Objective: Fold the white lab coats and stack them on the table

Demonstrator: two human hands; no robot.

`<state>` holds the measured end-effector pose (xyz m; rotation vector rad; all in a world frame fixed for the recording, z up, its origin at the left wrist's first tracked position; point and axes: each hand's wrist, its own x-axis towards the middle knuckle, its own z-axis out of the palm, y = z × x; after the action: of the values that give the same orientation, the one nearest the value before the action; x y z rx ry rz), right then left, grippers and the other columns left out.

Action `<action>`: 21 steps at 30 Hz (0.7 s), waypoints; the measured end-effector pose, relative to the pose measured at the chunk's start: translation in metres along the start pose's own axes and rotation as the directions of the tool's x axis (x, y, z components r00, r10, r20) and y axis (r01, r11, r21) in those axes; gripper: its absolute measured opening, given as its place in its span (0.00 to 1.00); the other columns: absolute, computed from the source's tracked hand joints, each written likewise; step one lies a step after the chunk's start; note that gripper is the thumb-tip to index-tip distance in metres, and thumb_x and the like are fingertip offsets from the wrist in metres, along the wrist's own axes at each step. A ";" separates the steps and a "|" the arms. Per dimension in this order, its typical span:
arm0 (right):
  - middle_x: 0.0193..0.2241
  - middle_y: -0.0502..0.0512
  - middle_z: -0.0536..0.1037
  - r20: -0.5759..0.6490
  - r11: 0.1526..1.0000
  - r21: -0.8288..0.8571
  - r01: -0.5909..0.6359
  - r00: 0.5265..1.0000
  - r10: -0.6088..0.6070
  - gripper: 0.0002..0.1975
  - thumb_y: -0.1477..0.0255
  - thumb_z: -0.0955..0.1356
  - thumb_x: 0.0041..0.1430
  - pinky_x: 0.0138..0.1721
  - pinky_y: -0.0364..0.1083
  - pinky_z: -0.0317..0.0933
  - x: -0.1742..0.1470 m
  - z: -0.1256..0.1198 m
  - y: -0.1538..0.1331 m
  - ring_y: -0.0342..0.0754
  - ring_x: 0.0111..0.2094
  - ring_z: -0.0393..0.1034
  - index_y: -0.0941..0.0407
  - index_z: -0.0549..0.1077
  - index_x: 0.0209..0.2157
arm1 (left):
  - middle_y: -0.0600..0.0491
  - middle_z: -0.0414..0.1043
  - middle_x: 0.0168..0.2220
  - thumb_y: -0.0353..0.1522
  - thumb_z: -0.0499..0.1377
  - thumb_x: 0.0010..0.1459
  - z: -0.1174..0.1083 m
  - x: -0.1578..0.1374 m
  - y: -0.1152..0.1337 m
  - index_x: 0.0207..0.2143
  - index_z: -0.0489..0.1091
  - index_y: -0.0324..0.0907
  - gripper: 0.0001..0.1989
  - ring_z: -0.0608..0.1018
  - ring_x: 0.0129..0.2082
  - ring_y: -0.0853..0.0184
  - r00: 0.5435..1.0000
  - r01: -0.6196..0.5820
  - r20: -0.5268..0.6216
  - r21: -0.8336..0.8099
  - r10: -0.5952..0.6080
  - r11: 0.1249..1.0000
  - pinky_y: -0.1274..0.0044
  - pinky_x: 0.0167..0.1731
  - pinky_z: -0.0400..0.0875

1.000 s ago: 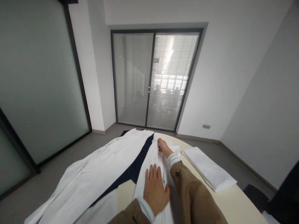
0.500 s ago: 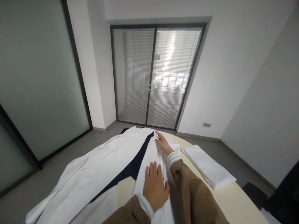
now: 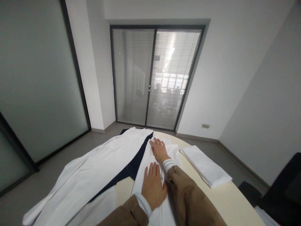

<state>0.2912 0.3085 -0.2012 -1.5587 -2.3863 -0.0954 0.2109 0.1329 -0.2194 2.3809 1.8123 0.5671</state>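
My left hand (image 3: 154, 186) lies flat, fingers stretched forward, on a long white garment (image 3: 146, 155) spread on the table. Farther forward, my right hand (image 3: 160, 150) rests palm down on the same garment, its fingers slightly bent and apart. Neither hand grips anything. Left of them, a larger white garment with long folds (image 3: 101, 169) drapes across the table and over its left side. Dark navy fabric (image 3: 135, 163) shows between the two white pieces. What kind of garments they are, I cannot tell.
A folded white cloth (image 3: 207, 166) lies on the right of the cream rounded table (image 3: 223, 197). A black chair (image 3: 282, 191) stands at the lower right. Beyond the table are a glass door with blinds (image 3: 152, 78) and a frosted glass panel (image 3: 42, 78).
My right hand has moved back slightly and down onto the white garment, its fingers now flatter. My left hand stays nearly in place. The view has shifted slightly.
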 end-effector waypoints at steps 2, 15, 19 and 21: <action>0.60 0.65 0.66 -0.027 0.998 0.058 0.033 0.999 -0.032 0.21 0.69 0.55 0.69 0.61 0.56 0.47 -0.002 -0.010 -0.004 0.58 0.61 0.57 0.56 0.68 0.57 | 0.38 0.49 0.68 0.45 0.45 0.64 0.004 0.001 0.000 0.66 0.52 0.29 0.36 0.49 0.69 0.49 0.999 0.029 -0.017 -0.001 -0.029 1.000 0.58 0.65 0.44; 0.70 0.56 0.42 0.307 0.990 0.141 0.027 0.949 -0.070 0.34 0.56 0.50 0.69 0.67 0.59 0.28 -0.037 -0.006 0.008 0.57 0.70 0.30 0.59 0.44 0.69 | 0.39 0.52 0.67 0.43 0.47 0.62 0.015 0.000 -0.001 0.65 0.56 0.31 0.34 0.52 0.68 0.47 0.994 0.039 -0.105 0.039 -0.035 0.998 0.57 0.65 0.45; 0.70 0.58 0.42 0.222 0.987 0.163 0.000 0.974 -0.036 0.31 0.60 0.50 0.70 0.67 0.57 0.33 -0.048 -0.020 0.017 0.54 0.70 0.30 0.58 0.46 0.69 | 0.39 0.54 0.67 0.41 0.46 0.64 0.011 0.001 0.000 0.64 0.58 0.31 0.31 0.54 0.68 0.49 0.994 0.049 -0.105 0.055 -0.043 0.997 0.57 0.64 0.48; 0.70 0.60 0.41 0.174 0.987 0.143 -0.078 0.983 0.053 0.31 0.61 0.51 0.69 0.67 0.58 0.35 -0.064 -0.029 0.026 0.56 0.70 0.31 0.60 0.48 0.69 | 0.40 0.54 0.67 0.40 0.45 0.65 0.010 0.000 0.001 0.64 0.59 0.32 0.30 0.54 0.67 0.50 0.994 0.044 -0.105 0.065 -0.037 0.997 0.56 0.64 0.50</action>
<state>0.3443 0.2567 -0.1933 -1.6311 -2.4017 0.2335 0.2150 0.1344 -0.2283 2.3931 1.9477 0.6460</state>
